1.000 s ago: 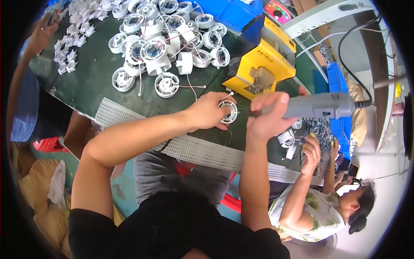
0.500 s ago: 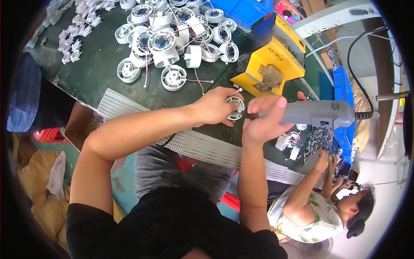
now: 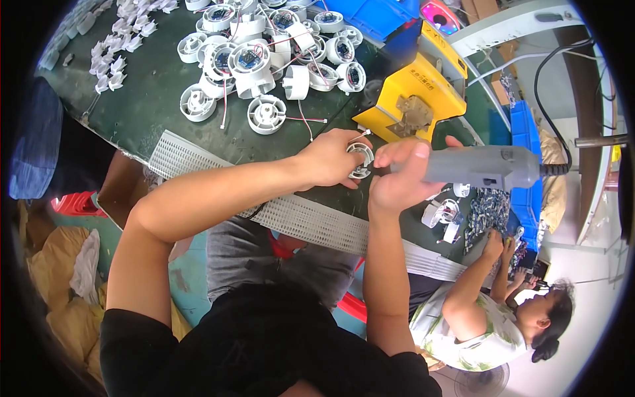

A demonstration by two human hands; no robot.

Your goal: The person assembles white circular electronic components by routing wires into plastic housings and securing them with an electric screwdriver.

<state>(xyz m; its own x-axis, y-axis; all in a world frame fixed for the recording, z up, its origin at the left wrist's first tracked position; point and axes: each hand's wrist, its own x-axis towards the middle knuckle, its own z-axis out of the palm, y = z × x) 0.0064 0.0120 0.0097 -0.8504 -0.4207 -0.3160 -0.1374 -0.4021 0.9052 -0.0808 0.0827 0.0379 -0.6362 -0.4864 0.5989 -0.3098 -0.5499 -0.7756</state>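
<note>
My left hand [image 3: 329, 159] grips a round white plastic housing [image 3: 360, 160] on its side above the green table, its open face toward the right. A short wire with a small white connector [image 3: 362, 135] sticks up beside my fingers. In my right hand [image 3: 401, 182] is a grey electric screwdriver [image 3: 486, 167], lying nearly level with its cord end to the right. Its front end points at the housing's open face. My fingers hide the tip, so I cannot tell whether it touches a screw.
Many similar white housings [image 3: 266, 114] with boards and wires are heaped beyond my hands. A yellow machine [image 3: 423, 92] stands just past the screwdriver, blue bins [image 3: 370, 16] behind it. White petal-shaped parts [image 3: 109, 66] lie far left. A co-worker [image 3: 476, 321] works at the right.
My right hand and the screwdriver have shifted slightly left and up, closer to the housing. My left hand keeps its hold almost in place.
</note>
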